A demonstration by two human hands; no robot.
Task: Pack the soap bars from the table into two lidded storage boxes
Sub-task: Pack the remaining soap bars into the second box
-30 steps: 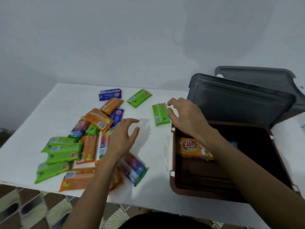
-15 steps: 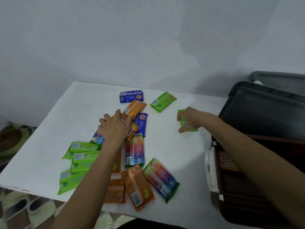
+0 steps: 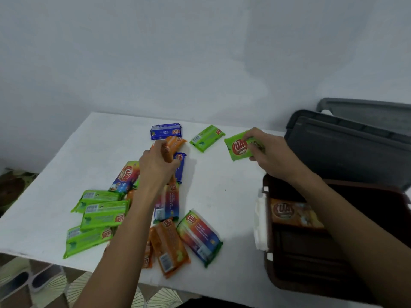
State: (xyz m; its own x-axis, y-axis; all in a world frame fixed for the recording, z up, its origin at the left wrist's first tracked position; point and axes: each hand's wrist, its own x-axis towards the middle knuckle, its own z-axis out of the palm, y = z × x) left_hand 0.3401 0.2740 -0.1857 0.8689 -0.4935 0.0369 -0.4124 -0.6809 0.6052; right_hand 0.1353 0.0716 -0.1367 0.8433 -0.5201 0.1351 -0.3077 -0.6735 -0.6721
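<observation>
Wrapped soap bars in green, orange, blue and rainbow colours lie scattered on the white table (image 3: 66,165). My left hand (image 3: 155,165) is closed around an orange soap bar (image 3: 171,147) lifted from the pile. My right hand (image 3: 271,152) grips a green soap bar (image 3: 238,147) raised off the table, its label facing me. The brown storage box (image 3: 289,281) stands open at the right, with one orange soap bar (image 3: 289,213) inside. Its dark grey lid (image 3: 347,147) leans upright behind it.
A second grey lid (image 3: 364,107) shows behind the first. One green bar (image 3: 206,137) and one blue bar (image 3: 165,130) lie near the table's far edge. The box has a white latch (image 3: 259,227) on its left side. Patterned floor shows below the table's front edge.
My right hand has lifted the green bar off the table and turned it up. My left hand has closed on an orange bar and raised it from the pile.
</observation>
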